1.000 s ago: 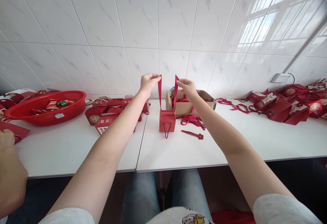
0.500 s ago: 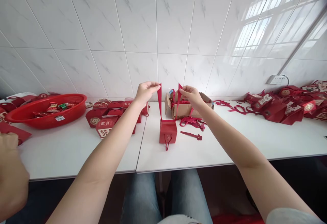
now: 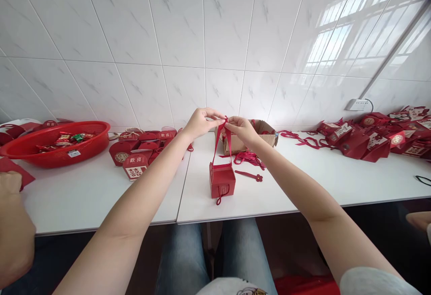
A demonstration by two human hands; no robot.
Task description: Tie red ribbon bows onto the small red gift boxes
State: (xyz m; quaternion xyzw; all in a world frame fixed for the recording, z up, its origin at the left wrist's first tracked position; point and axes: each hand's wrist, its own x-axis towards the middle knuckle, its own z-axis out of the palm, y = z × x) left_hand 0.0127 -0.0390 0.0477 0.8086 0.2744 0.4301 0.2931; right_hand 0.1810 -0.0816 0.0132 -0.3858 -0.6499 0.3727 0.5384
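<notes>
My left hand and my right hand meet above the table, each pinching a red ribbon. The two lengths of ribbon come together at my fingertips and run down to a small red gift box. A thin cord loop hangs at the front of the box. Beside it on the right lies a flat red strip with a flower-shaped end. Just how the ribbon crosses between my fingers is too small to make out.
Behind my hands stands a cardboard box, with loose red ribbons before it. Finished-looking red boxes and a red basin of sweets are on the left. More red boxes pile up right. Another person's hand holds red card.
My hands have come together from apart, bringing the two ribbon ends to one point. The gift box has turned and tilted slightly.
</notes>
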